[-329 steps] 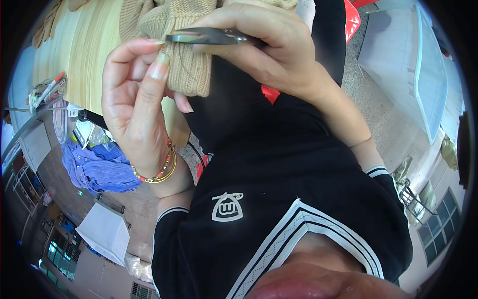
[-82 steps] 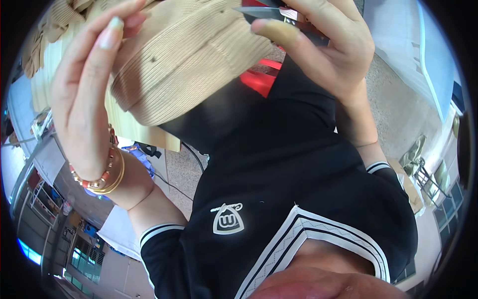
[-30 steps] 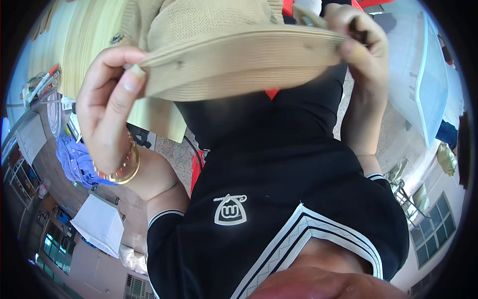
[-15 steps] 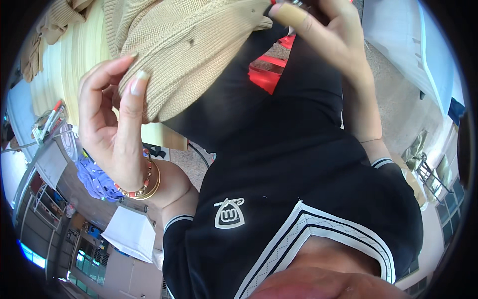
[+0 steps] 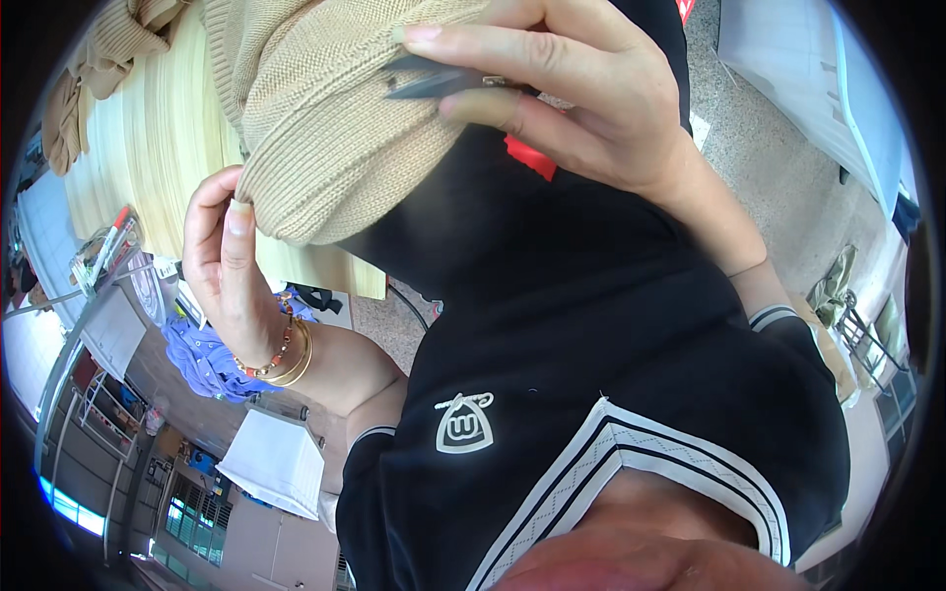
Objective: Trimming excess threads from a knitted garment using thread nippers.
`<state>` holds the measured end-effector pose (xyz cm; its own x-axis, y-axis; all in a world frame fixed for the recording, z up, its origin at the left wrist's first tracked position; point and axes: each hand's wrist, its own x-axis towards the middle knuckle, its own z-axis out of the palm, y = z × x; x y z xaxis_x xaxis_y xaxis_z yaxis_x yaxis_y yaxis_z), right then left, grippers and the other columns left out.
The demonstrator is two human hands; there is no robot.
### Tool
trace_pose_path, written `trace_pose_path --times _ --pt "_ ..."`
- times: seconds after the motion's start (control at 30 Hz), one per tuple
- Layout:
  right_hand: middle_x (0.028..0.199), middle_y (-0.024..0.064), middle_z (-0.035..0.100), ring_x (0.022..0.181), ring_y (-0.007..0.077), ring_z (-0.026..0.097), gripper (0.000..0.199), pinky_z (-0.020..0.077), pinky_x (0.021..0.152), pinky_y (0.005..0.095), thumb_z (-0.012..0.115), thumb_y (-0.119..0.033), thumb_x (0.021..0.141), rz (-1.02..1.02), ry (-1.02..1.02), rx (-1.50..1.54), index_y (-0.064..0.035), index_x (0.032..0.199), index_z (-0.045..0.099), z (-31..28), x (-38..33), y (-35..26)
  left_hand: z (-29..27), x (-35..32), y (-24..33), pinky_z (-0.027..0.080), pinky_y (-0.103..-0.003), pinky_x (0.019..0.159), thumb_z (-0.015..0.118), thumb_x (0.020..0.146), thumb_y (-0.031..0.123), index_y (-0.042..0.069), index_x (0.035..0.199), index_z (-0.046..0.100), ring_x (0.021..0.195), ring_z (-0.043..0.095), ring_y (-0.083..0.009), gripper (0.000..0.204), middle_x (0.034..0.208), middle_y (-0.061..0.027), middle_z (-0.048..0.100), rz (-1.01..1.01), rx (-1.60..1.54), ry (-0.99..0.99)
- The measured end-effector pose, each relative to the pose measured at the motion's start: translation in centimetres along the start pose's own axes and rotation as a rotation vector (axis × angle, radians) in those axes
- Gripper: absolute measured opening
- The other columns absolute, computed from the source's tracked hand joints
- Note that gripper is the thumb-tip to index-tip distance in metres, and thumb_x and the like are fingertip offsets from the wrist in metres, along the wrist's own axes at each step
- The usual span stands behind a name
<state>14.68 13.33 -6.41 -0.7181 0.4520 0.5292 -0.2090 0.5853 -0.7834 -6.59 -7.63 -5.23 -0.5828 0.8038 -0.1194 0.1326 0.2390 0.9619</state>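
A beige knitted garment [image 5: 325,128] hangs in front of my chest. My left hand [image 5: 225,271], with bead and gold bangles at the wrist, pinches its ribbed lower edge between thumb and fingers. My right hand [image 5: 562,89] is closed on small dark metal snips [image 5: 434,79], whose blades press against the knit near the top. My black top with white trim [image 5: 591,394] fills the lower middle.
A pale wooden table [image 5: 148,148] lies behind the garment, with another tan knit [image 5: 89,69] at its far left end. Blue cloth [image 5: 207,360] and a white box [image 5: 271,458] sit lower left. Speckled floor [image 5: 769,128] and a white panel [image 5: 788,59] are on the right.
My left hand has slid down to the garment's lower edge. My right hand has come lower and toward the middle, bringing the snips onto the knit.
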Motion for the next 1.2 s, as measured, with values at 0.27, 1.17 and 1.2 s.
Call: trace_pose_path --times 0.27,1.17,1.2 --pt "0.083 0.0066 0.060 0.076 0.0186 0.062 0.040 0.0485 0.065 0.0267 0.077 -0.006 0.072 -0.011 -0.005 -0.060 -0.0011 0.111 0.067 0.3 -0.1 -0.1 -0.8 0.1 -1.3 0.035 -0.032 0.100 0.054 0.093 0.015 -0.006 0.117 0.055 0.110 0.052 -0.0183 0.032 0.117 -0.0124 0.058 -0.048 -0.079 -0.012" --pt "0.083 0.0093 0.061 0.074 0.0205 0.062 0.036 0.0489 0.063 0.0278 0.076 -0.003 0.073 -0.018 0.002 -0.021 -0.0004 0.108 0.067 0.3 0.0 0.0 -1.5 0.2 -2.4 0.037 -0.029 0.092 0.057 0.091 0.011 -0.005 0.108 0.059 0.099 0.052 -0.0144 0.022 0.106 -0.0084 0.060 0.005 -0.188 -0.036" --pt "0.083 0.0093 0.061 0.074 0.0204 0.062 0.036 0.0491 0.063 0.0278 0.076 -0.002 0.073 -0.024 -0.032 -0.069 -0.0008 0.108 0.068 0.2 0.0 0.0 -1.5 0.1 -2.4 0.037 -0.028 0.090 0.057 0.091 0.010 -0.005 0.107 0.059 0.096 0.052 -0.0138 0.021 0.103 -0.0079 0.059 0.005 -0.204 -0.027"
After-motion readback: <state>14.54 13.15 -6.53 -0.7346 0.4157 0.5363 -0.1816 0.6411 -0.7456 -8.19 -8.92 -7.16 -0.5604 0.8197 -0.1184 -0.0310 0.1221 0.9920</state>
